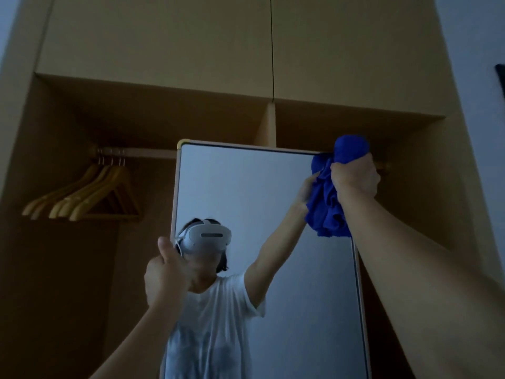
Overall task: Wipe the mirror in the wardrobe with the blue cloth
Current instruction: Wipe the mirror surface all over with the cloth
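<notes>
Up at the mirror's [254, 192] top right corner, the blue cloth [329, 203] is bunched into soft, crumpled folds, a rounded lump of it bulging above the fist and a ruffled tail hanging below. The right hand [355, 177] has its grip pressed tight around the cloth's middle, holding it against the corner of the glass. The mirror is a tall, smooth rectangle with rounded corners and a thin pale frame; its lower end is cut off by the bottom edge of the view. The left hand [164, 272] is curled around the mirror's left edge, thumb up, though the fingers behind the frame are hidden. In the glass, a person in a white shirt with a white headset shows dimly. Around the mirror stands the wardrobe [164, 50], flat matte tan panels with a dark seam between the upper doors. On the left, wooden hangers [90, 195] hang from a rail [136, 153]. The lighting is dim, and the recess behind the cloth is hard to make out.
</notes>
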The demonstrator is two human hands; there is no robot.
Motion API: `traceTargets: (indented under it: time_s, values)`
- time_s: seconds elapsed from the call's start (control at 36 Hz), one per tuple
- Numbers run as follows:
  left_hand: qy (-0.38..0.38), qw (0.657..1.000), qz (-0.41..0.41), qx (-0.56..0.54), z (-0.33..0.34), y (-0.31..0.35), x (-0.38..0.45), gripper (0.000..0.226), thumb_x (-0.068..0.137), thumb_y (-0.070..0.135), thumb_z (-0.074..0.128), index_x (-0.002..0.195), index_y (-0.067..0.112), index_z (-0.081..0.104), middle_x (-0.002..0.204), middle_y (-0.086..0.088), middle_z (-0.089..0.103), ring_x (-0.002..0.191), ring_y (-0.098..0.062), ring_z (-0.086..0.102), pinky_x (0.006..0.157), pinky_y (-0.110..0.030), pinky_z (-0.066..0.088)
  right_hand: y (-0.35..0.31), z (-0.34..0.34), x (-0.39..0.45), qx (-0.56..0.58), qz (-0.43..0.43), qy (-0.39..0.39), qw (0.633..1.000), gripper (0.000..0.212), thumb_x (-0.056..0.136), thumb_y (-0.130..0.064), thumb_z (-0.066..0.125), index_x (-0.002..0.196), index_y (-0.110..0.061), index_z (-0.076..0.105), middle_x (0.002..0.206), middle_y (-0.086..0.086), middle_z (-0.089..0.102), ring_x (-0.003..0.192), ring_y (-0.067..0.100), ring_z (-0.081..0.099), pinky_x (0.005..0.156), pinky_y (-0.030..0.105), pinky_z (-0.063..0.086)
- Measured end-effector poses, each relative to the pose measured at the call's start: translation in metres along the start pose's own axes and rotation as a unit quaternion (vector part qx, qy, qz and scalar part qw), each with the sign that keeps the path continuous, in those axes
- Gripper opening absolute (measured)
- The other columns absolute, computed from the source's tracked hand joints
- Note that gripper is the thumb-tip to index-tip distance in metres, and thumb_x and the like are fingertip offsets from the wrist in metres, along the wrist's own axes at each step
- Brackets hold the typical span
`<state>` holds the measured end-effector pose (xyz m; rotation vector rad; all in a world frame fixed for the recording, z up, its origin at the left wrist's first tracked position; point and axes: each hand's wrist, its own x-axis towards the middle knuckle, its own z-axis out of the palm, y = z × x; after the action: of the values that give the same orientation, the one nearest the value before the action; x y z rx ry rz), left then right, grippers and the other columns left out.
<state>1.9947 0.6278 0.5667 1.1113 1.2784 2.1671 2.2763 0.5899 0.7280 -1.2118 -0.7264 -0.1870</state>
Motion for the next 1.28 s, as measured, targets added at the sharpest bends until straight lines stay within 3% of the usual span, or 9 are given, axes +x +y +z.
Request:
traceTargets:
  time_s: [0.11,0.42,0.78,0.83,0.86,0.92,0.97,1.06,1.28]
  values:
    - [0.001,1.0,0.006,-0.01,0.001,0.0,0.001,0.061,0.092,0.059,0.022,0.073,0.011,0.055,0.085,-0.019,0.062,0.078,-0.033,0.06,0.078,-0.045,0.049,-0.023,0.013,-0.005,-0.097,-0.137,0.057,0.984,0.039,0.081,-0.031,0.067,0.112,-0.015,0.05,0.107,0.006,0.059,0.108,0.03,0.05,0.089,0.045,0.037]
    - [-0.008,1.0,0.005,-0.003,0.0,-0.004,0.004,0.073,0.092,0.06,0.022,0.104,-0.002,0.059,0.102,-0.023,0.063,0.093,-0.037,0.061,0.082,-0.045,0.049,-0.094,0.059,-0.079,-0.148,-0.377,-0.102,0.908,0.024,0.074,-0.04,0.059,0.072,-0.024,0.041,0.063,-0.008,0.044,0.078,0.021,0.045,0.076,0.038,0.025]
    - [-0.073,0.996,0.011,-0.041,-0.005,-0.008,0.008,0.08,0.091,0.061,0.026,0.092,-0.015,0.052,0.051,-0.007,0.04,0.045,-0.022,0.039,0.05,-0.029,0.031,-0.108,0.095,-0.171,-0.111,-0.511,-0.094,0.847,0.06,0.081,-0.038,0.061,0.136,-0.023,0.042,0.132,-0.001,0.05,0.118,0.026,0.042,0.093,0.041,0.034]
    - [-0.104,0.994,0.003,-0.044,-0.012,-0.006,0.006,0.064,0.091,0.061,0.029,0.08,0.004,0.054,0.05,-0.008,0.043,0.042,-0.013,0.035,0.045,-0.028,0.031,-0.103,0.093,-0.172,-0.128,-0.533,-0.085,0.832,0.062,0.081,-0.037,0.062,0.138,-0.023,0.041,0.139,0.0,0.044,0.122,0.028,0.039,0.095,0.043,0.033]
    - [-0.124,0.991,-0.011,-0.044,-0.017,-0.007,0.002,0.078,0.091,0.061,0.029,0.11,-0.015,0.028,0.054,-0.015,0.051,0.04,-0.011,0.038,0.044,-0.031,0.038,-0.1,0.091,-0.174,-0.138,-0.546,-0.083,0.822,0.063,0.08,-0.037,0.063,0.138,-0.024,0.041,0.143,0.001,0.04,0.124,0.029,0.038,0.096,0.044,0.033]
    - [-0.17,0.984,-0.037,-0.028,-0.029,-0.019,-0.008,0.077,0.092,0.06,0.028,0.121,-0.007,0.051,0.075,-0.02,0.065,0.053,-0.013,0.057,0.066,-0.044,0.053,-0.093,0.088,-0.181,-0.16,-0.571,-0.092,0.8,0.064,0.079,-0.035,0.063,0.138,-0.024,0.041,0.148,0.001,0.034,0.127,0.03,0.035,0.097,0.045,0.032]
    - [-0.204,0.976,-0.072,-0.016,-0.042,-0.037,-0.02,0.058,0.094,0.055,0.026,0.111,0.012,0.061,0.086,-0.017,0.067,0.074,-0.023,0.065,0.072,-0.041,0.054,-0.082,0.084,-0.192,-0.188,-0.595,-0.113,0.773,0.062,0.079,-0.035,0.062,0.137,-0.026,0.043,0.15,0.0,0.031,0.128,0.03,0.033,0.098,0.046,0.03]
    - [-0.236,0.965,-0.098,-0.052,-0.054,-0.06,-0.027,0.055,0.099,0.04,0.024,0.061,0.014,0.054,0.046,-0.004,0.053,0.038,-0.011,0.051,0.039,-0.021,0.04,-0.061,0.078,-0.216,-0.23,-0.633,-0.132,0.727,0.054,0.076,-0.034,0.063,0.128,-0.025,0.052,0.146,0.001,0.036,0.127,0.031,0.033,0.097,0.046,0.027]
    - [-0.275,0.929,-0.206,-0.139,-0.071,-0.069,-0.031,0.045,0.093,0.037,0.026,0.076,0.01,0.058,0.059,-0.004,0.064,0.059,-0.017,0.059,0.061,-0.029,0.048,0.005,0.054,-0.274,-0.237,-0.652,-0.163,0.702,0.048,0.072,-0.034,0.067,0.116,-0.02,0.058,0.135,0.002,0.049,0.118,0.03,0.042,0.093,0.044,0.03]
